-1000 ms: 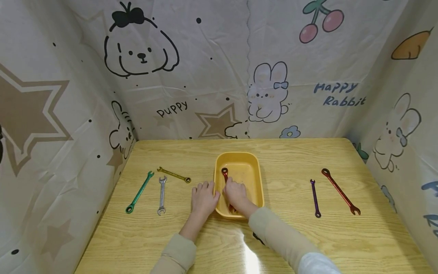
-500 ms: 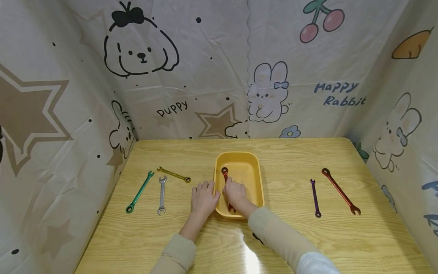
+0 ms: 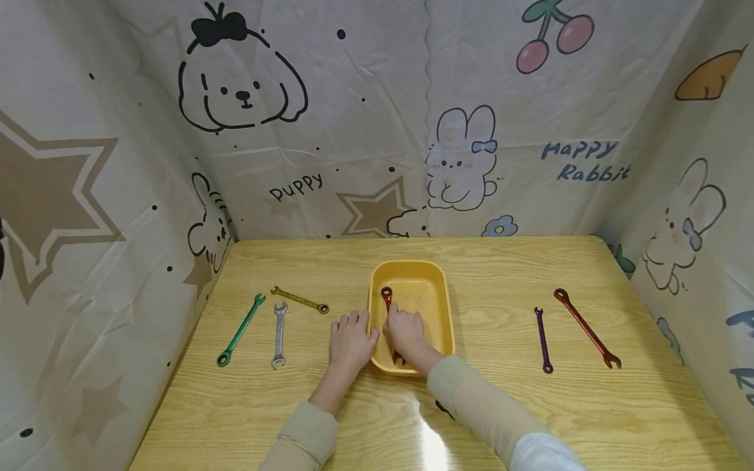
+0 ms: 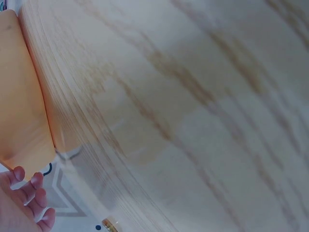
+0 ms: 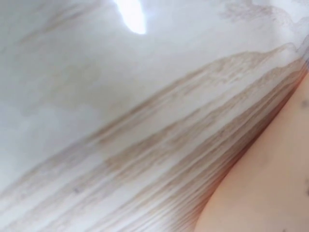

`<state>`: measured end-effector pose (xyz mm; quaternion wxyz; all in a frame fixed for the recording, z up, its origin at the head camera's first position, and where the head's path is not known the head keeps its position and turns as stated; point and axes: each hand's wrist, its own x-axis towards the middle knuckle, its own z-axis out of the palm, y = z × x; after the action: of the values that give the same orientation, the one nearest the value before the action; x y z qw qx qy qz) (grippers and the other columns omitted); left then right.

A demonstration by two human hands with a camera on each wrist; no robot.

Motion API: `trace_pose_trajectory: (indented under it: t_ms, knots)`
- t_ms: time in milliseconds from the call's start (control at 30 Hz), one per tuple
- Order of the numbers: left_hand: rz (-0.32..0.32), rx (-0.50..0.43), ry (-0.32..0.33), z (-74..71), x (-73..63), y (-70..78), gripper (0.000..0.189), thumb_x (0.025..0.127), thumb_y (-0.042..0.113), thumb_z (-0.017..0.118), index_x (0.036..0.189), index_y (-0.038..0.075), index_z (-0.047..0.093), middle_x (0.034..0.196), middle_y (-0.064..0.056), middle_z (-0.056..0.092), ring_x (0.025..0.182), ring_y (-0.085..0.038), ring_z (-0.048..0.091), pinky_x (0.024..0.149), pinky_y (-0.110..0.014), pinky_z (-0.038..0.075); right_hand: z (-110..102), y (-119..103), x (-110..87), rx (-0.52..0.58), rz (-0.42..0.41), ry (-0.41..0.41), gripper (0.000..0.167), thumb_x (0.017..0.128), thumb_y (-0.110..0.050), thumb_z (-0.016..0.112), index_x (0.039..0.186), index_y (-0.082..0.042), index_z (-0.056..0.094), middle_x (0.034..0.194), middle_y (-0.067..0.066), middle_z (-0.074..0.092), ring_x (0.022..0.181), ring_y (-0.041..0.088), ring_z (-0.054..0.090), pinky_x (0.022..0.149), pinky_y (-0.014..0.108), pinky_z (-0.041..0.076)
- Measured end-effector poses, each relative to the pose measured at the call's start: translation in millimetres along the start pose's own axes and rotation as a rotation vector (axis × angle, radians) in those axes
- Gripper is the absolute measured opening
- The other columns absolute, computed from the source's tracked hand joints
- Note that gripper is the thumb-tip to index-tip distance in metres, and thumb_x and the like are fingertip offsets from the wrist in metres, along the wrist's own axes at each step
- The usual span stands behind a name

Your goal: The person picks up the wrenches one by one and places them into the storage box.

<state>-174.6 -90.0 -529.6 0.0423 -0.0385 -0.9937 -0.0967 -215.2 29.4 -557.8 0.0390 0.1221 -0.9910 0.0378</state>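
Note:
In the head view, a red ratchet wrench (image 3: 387, 296) lies lengthwise in the left part of the yellow plastic tray (image 3: 446, 307). My right hand (image 3: 405, 330) grips its middle, covering much of the shaft; the ring end points away and the forked end (image 3: 397, 358) shows near the front wall. My left hand (image 3: 351, 340) rests at the tray's left rim, thumb over the edge and the other fingers loose outside. The left wrist view shows the fingertips (image 4: 36, 181) at the tray's (image 4: 21, 92) edge. The right wrist view has the tray wall (image 5: 270, 183) but no hand.
Left on the wooden table (image 3: 501, 432) lie a green wrench (image 3: 240, 330), a silver wrench (image 3: 279, 335) and a gold wrench (image 3: 299, 299). On the right lie a purple wrench (image 3: 543, 340) and a longer red wrench (image 3: 587, 329). A printed cloth (image 3: 365, 144) surrounds the table.
The forked end of the red wrench in the tray has shifted slightly left and looks sharper. Both hands have stayed almost in place.

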Motion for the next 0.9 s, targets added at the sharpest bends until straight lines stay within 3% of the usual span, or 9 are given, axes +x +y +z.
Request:
trace_pose_trajectory:
  t_ms: [167, 433, 667, 900]
  knots:
    - [-0.001, -0.006, -0.001, -0.6, -0.3, 0.0, 0.034, 0.089, 0.035, 0.047, 0.113, 0.011, 0.055, 0.102, -0.008, 0.056, 0.093, -0.028, 0.050, 0.078, -0.043, 0.036, -1, 0, -1.5, -0.036, -0.020, 0.026, 0.039, 0.087, -0.026, 0.056, 0.115, -0.001, 0.049, 0.062, 0.007, 0.056, 0.056, 0.021, 0.057, 0.058, 0.036, 0.045]
    - [-0.004, -0.003, 0.000, 0.2, -0.4, -0.3, 0.034, 0.089, 0.035, 0.046, 0.113, 0.012, 0.055, 0.102, -0.007, 0.056, 0.093, -0.028, 0.050, 0.078, -0.043, 0.036, -5, 4, -1.6, -0.002, -0.022, 0.087, 0.038, 0.085, -0.028, 0.057, 0.112, -0.003, 0.048, 0.066, 0.009, 0.056, 0.061, 0.024, 0.057, 0.058, 0.036, 0.043]
    - [-0.008, -0.003, -0.006, 0.7, 0.6, -0.1, 0.033, 0.089, 0.035, 0.047, 0.112, 0.012, 0.055, 0.101, -0.007, 0.056, 0.093, -0.028, 0.050, 0.079, -0.043, 0.036, -13, 8, -1.6, 0.072, 0.021, 0.070, 0.042, 0.086, -0.031, 0.059, 0.117, -0.006, 0.047, 0.080, 0.012, 0.059, 0.071, 0.028, 0.058, 0.062, 0.038, 0.045]
    - [-0.011, -0.002, -0.022, -0.1, 0.9, 0.1, 0.034, 0.090, 0.035, 0.046, 0.114, 0.012, 0.054, 0.103, -0.007, 0.056, 0.094, -0.028, 0.050, 0.079, -0.043, 0.036, -22, 16, -4.7, 0.078, 0.005, 0.044, 0.042, 0.087, -0.033, 0.057, 0.118, -0.007, 0.046, 0.087, 0.013, 0.057, 0.078, 0.028, 0.057, 0.064, 0.040, 0.046]
